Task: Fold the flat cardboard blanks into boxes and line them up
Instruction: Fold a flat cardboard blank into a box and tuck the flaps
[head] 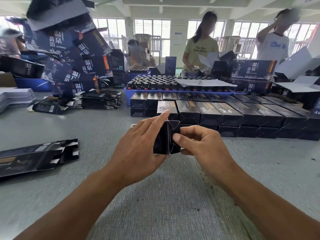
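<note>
A small dark cardboard box (165, 141) is held end-on above the grey table, its end flaps partly folded in. My left hand (140, 144) grips its left side with fingers stretched over the top. My right hand (200, 141) presses a flap on its right side with the thumb. Behind them, folded dark boxes (225, 113) stand lined up in stacked rows. Flat blanks (32, 155) lie at my left, and a stack of flat blanks (100, 101) sits further back.
A blue tray (173, 91) full of small dark bottles stands behind the rows. A tall leaning pile of printed boxes (72, 54) rises at the back left. Three people work across the table. White sheets (15, 98) lie at far left.
</note>
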Demonstrator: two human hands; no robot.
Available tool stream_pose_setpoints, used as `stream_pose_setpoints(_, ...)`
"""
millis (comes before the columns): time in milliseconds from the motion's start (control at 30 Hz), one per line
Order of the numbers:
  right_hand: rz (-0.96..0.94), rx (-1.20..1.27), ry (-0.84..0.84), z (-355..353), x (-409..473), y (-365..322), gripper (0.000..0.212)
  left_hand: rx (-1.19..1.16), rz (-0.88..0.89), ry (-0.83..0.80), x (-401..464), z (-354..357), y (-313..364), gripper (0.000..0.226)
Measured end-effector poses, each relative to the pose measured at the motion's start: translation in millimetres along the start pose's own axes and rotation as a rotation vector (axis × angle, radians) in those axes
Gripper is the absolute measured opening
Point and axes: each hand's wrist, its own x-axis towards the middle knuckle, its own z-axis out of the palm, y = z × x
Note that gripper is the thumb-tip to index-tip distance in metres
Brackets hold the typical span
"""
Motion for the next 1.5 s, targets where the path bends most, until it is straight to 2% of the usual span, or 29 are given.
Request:
stream_pose_setpoints(367, -0.101, -0.085, 0.047, -0.9, 0.4, -0.5, 0.011, -0.026, 0.014, 0.007, 0.6, 0.8, 2.9, 0.103)
stream_pose_setpoints(633, -0.062, -0.107, 0.004, -0.7, -1.1, -0.6, 0.011, -0.036, 0.005, 0.004, 0.8, 1.5, 1.1, 0.102)
stream_pose_setpoints(833, -0.123, -0.176, 0.032, 1.3, -1.2, -0.3, 0.009, -0.008, 0.034, 0.001, 1.5, 1.4, 2.2, 0.097)
stream_pose_setpoints(1067, -0.074, -0.111, -0.033, -3.8, 0.1, -1.6, 0.005, -0.042, 0.004, 0.016, 1.1, 1.2, 0.8, 0.094)
stream_pose_setpoints(1267, -0.141, -0.301, 0.037, 0.0, -0.6, 0.7, 0.007, -0.015, 0.029, 0.017, 0.9, 3.6, 1.5, 0.090)
stream_pose_setpoints(1500, -0.068, -0.107, -0.022, -5.8, 1.0, -2.0, 0.007, -0.061, 0.004, 0.048, 0.9, 2.3, 0.2, 0.094)
